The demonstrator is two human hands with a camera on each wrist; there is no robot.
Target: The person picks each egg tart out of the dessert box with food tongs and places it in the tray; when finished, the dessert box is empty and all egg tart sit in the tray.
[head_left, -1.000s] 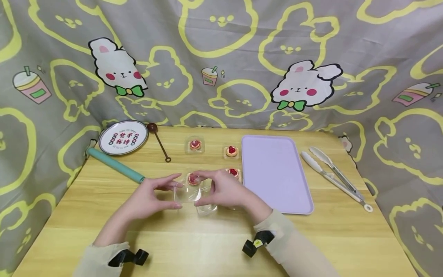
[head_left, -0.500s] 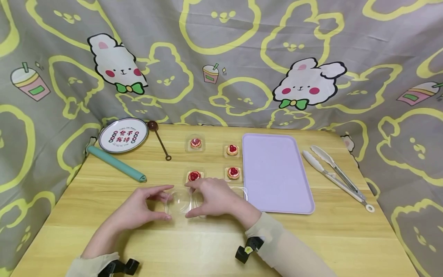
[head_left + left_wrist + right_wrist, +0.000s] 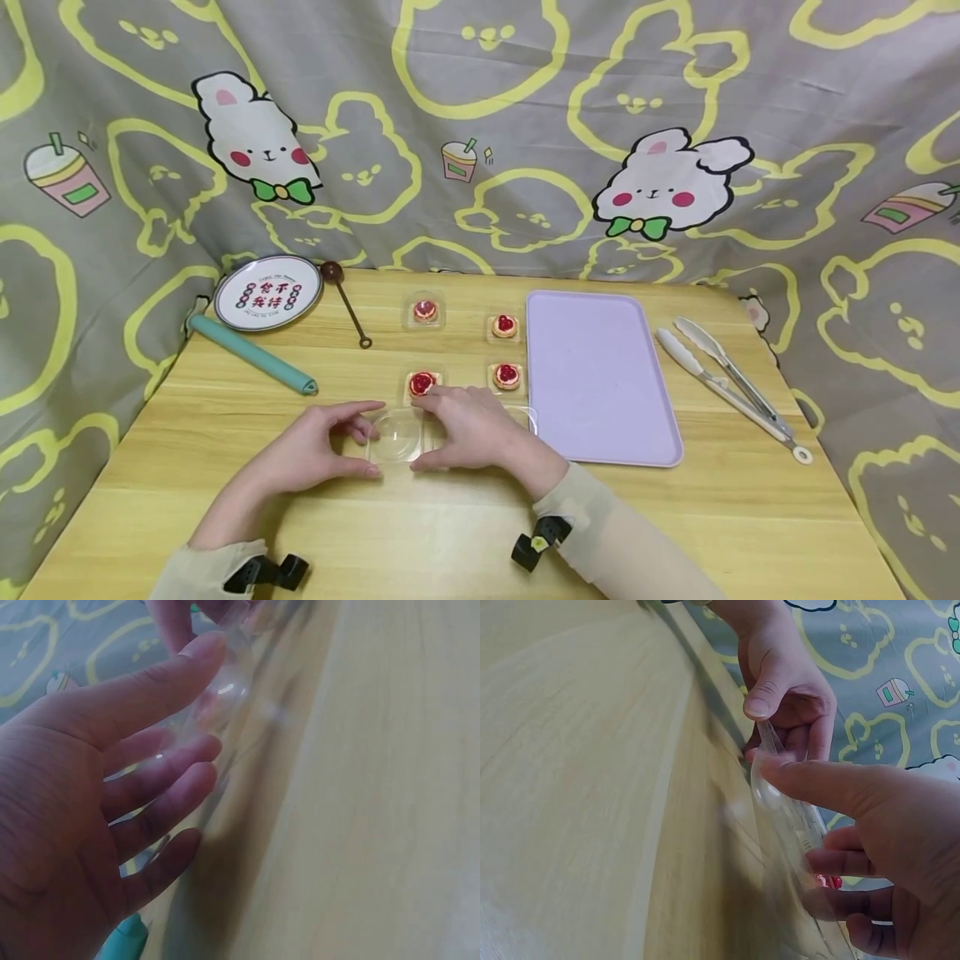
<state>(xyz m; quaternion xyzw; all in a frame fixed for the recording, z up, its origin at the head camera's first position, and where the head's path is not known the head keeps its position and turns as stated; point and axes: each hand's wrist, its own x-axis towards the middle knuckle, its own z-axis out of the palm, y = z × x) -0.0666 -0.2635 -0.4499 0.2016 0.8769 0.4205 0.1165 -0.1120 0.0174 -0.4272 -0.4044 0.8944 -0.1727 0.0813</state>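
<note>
A clear plastic box (image 3: 396,435) with a rounded hollow is between my two hands, in front of the nearer left tart (image 3: 424,384). My left hand (image 3: 318,446) pinches its left edge between thumb and fingers. On the opposite edge, my right hand (image 3: 472,429) grips it, the thumb (image 3: 810,784) lying along the plastic in the right wrist view. Another clear plastic edge (image 3: 534,417) shows past the right hand; I cannot tell whether it belongs to the same piece. More red-topped tarts sit in clear square trays: two on the right (image 3: 506,327), one at the far left (image 3: 425,311).
A lilac tray (image 3: 603,379) lies right of the tarts, with tongs (image 3: 731,387) beyond it. At the back left are a white plate (image 3: 268,293), a brown long-handled spoon (image 3: 347,304) and a teal rolling pin (image 3: 253,354). A patterned curtain (image 3: 525,125) surrounds the table.
Both hands have come nearer and lower with the clear box, uncovering the nearer left tart. Over the last half second they have shifted slightly right.
</note>
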